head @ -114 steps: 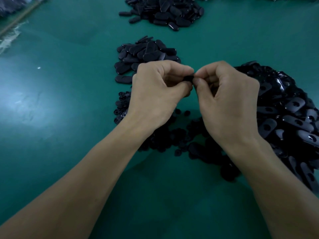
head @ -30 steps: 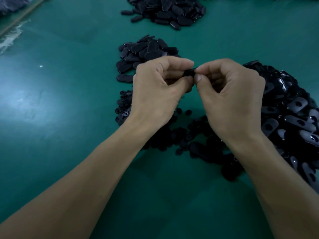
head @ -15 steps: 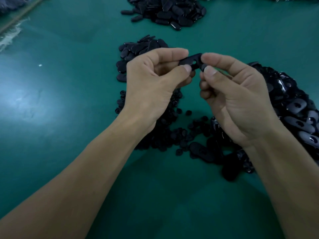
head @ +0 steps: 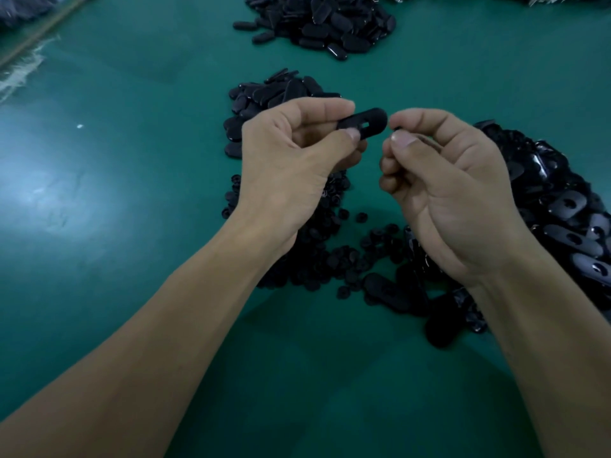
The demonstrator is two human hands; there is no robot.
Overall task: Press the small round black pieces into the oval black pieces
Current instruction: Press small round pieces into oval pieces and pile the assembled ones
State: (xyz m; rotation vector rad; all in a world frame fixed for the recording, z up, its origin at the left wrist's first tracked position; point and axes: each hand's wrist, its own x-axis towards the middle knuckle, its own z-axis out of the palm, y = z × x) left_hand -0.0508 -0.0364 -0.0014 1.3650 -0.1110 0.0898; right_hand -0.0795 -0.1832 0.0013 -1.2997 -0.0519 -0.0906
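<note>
The oval black piece point(head: 367, 122) is up in the air over the middle of the table. It's pinched at its left end between the thumb and forefinger of the left hand point(head: 294, 163), the other fingers curled underneath. The little slot-shaped hole faces the camera and the free end pokes out toward 3 o'clock. Just beside that free end, not touching it, the right hand point(head: 453, 200) has its fingers curled in, with thumb and forefinger squeezed on a small dark piece point(head: 396, 128). It's mostly hidden, so can't really tell if it's one of the round ones. At 6 o'clock from the held piece, under both hands, a loose heap of small round pieces point(head: 317, 256) sits on the green table point(head: 132, 226). A stray oval point(head: 386, 289) lies at its edge near the right wrist. At 4 o'clock there's a big glossy heap of holed ovals point(head: 568, 213). A smaller pile of ovals point(head: 274, 90) sits at 11 o'clock, partly behind the left hand. Another far pile point(head: 324, 24) is at 12 o'clock, well apart from it.
</note>
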